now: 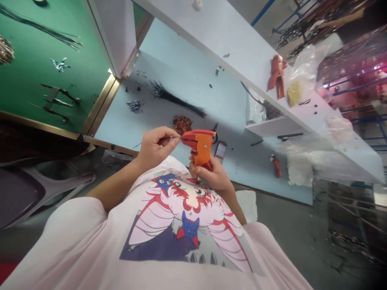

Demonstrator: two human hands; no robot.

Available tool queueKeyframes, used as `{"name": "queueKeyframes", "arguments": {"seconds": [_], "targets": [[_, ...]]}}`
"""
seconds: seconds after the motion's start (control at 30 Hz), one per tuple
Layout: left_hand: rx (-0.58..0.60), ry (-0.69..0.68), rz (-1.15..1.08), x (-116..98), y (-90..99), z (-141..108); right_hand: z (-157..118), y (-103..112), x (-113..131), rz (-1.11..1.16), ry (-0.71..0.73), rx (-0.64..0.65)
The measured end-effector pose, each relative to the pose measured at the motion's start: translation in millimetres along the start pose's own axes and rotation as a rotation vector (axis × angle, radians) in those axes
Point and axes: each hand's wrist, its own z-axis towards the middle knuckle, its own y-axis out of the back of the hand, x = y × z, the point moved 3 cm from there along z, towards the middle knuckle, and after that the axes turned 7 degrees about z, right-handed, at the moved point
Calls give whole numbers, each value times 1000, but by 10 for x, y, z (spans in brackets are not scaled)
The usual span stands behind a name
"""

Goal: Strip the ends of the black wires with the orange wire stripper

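My right hand (213, 172) is wrapped round the handle of an orange and red wire stripper (204, 147), held upright in front of my shirt. Pinched between the thumb and fingers of my left hand (157, 145) is a thin dark wire (136, 146), its blue-tipped end trailing out to the left. The other end of the wire meets the stripper's jaws; how far it reaches in is hidden. Just behind the tool lies a heap of copper-coloured scraps (182, 123). Farther back is a bundle of dark wires (178, 98), with a small pile of blue-and-silver pieces (135, 106) to its left.
A white shelf (242, 52) crosses above the blue table, carrying a red tool (276, 76) and plastic bags (308, 64). Scissors (215, 135) and a phone (220, 152) lie beyond my right hand. At left is a green work surface (87, 76); a chair (36, 189) stands below it.
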Motion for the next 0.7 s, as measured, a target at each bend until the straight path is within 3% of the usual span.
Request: {"name": "queueKeyframes", "arguments": {"seconds": [0.17, 0.37, 0.7], "targets": [[40, 0, -18, -8, -11, 0, -16, 21, -12, 28, -23, 37], [-1, -75, 41, -20, 11, 7, -31, 11, 27, 123, -12, 163], [-162, -409, 158, -95, 24, -25, -53, -13, 4, 261, -55, 144]]}}
